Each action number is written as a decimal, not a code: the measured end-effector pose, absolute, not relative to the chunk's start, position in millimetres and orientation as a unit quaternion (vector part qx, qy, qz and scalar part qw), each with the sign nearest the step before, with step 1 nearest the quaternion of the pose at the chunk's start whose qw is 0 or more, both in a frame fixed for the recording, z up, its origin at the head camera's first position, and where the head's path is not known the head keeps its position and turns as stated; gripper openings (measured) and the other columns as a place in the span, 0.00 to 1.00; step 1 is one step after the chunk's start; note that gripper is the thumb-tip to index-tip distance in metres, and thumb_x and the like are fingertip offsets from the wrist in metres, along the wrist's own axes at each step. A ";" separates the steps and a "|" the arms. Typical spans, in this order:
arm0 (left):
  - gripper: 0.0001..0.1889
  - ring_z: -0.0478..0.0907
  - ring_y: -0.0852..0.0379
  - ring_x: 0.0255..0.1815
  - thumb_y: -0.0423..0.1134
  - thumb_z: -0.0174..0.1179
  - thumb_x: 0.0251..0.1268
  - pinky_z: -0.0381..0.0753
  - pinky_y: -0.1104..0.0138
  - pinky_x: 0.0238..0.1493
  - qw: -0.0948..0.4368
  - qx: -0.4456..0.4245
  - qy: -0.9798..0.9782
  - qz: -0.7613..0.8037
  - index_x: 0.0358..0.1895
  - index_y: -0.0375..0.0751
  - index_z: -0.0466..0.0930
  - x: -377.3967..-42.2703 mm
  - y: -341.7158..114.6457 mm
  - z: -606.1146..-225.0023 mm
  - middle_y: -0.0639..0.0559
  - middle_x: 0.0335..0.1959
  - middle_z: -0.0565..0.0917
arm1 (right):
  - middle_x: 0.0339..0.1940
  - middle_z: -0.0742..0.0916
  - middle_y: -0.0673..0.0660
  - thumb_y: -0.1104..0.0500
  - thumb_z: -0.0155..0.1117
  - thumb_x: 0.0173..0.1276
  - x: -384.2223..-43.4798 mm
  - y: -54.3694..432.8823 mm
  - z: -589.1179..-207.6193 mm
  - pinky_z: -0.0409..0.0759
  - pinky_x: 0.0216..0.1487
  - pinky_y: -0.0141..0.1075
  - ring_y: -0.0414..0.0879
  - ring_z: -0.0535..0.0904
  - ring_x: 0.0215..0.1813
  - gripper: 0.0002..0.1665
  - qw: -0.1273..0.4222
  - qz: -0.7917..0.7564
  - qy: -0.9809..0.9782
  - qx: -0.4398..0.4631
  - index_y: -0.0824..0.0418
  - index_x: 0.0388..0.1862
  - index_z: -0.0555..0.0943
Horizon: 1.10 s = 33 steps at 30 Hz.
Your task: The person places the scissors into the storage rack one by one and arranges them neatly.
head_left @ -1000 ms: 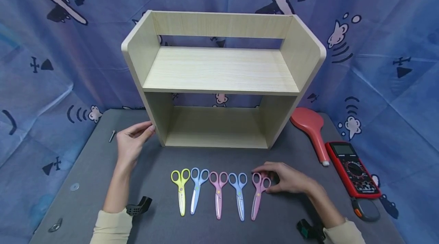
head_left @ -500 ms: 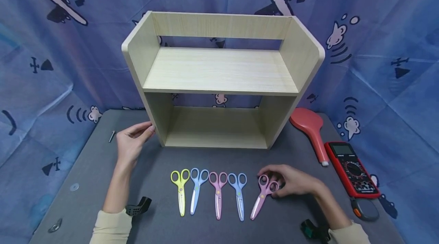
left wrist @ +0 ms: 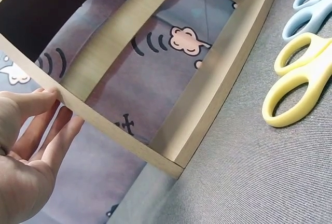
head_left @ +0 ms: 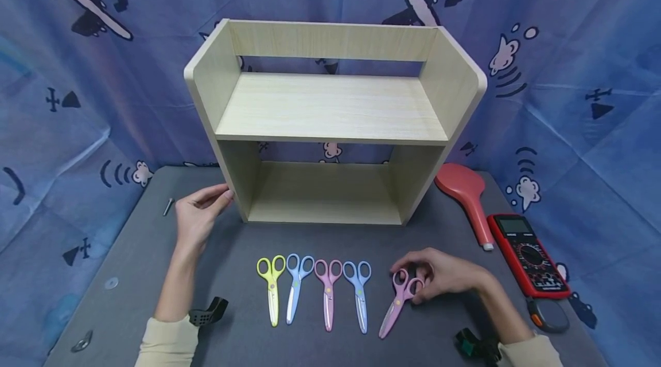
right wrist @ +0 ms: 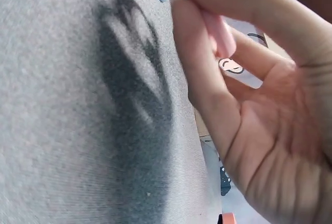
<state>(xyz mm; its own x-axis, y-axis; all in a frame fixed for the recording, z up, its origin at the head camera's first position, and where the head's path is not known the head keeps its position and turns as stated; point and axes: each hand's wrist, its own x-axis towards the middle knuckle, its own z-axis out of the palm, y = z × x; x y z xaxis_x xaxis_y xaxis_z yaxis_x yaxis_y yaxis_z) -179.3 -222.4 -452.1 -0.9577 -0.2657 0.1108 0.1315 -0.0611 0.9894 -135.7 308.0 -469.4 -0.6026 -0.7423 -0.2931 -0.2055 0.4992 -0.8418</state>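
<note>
My right hand (head_left: 439, 275) pinches the handle loops of the rightmost pink scissors (head_left: 396, 305), whose blades slant down to the left. In the right wrist view, a pink handle (right wrist: 223, 37) shows between thumb and fingers. My left hand (head_left: 198, 215) touches the left side panel of a pale wooden shelf (head_left: 330, 106). Up close in the left wrist view, its fingertips lie along the panel's edge and outer side. To the left of the held pair, yellow scissors (head_left: 272, 292), blue scissors (head_left: 295, 292), pink scissors (head_left: 328, 295) and more blue scissors (head_left: 360, 298) lie in a row, handles toward the shelf.
On the right of the grey table (head_left: 310, 350) lie a red paddle-shaped thing (head_left: 467, 198) and a red-and-black multimeter (head_left: 532, 252). A small bolt (head_left: 168, 206), a clear disc (head_left: 111, 282) and a metal piece (head_left: 82, 341) lie at the left. A blue printed curtain (head_left: 77, 103) hangs behind.
My right hand has moved right, drawing the rightmost pink scissors away from the row and tilting them, handles to the right. My left hand stays at the shelf.
</note>
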 end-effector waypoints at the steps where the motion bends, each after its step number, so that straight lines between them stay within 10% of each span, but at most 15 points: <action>1: 0.17 0.94 0.63 0.42 0.30 0.76 0.68 0.96 0.68 0.52 0.136 0.050 -0.672 -0.726 0.56 0.24 0.88 -179.1 -222.5 -452.2 0.60 0.40 0.94 | 0.61 0.86 0.63 0.58 0.80 0.68 -135.4 308.0 -468.9 0.83 0.36 0.25 0.39 0.81 0.38 0.35 0.338 -0.405 0.798 -0.292 0.59 0.73 0.81; 33: 0.17 0.94 0.63 0.43 0.32 0.76 0.69 0.96 0.67 0.53 0.131 0.051 -0.675 -0.724 0.57 0.25 0.88 -178.9 -223.2 -452.9 0.59 0.41 0.95 | 0.60 0.85 0.64 0.63 0.76 0.71 -125.9 316.8 -467.1 0.86 0.54 0.27 0.41 0.82 0.55 0.31 0.383 -0.466 0.736 -0.307 0.64 0.71 0.79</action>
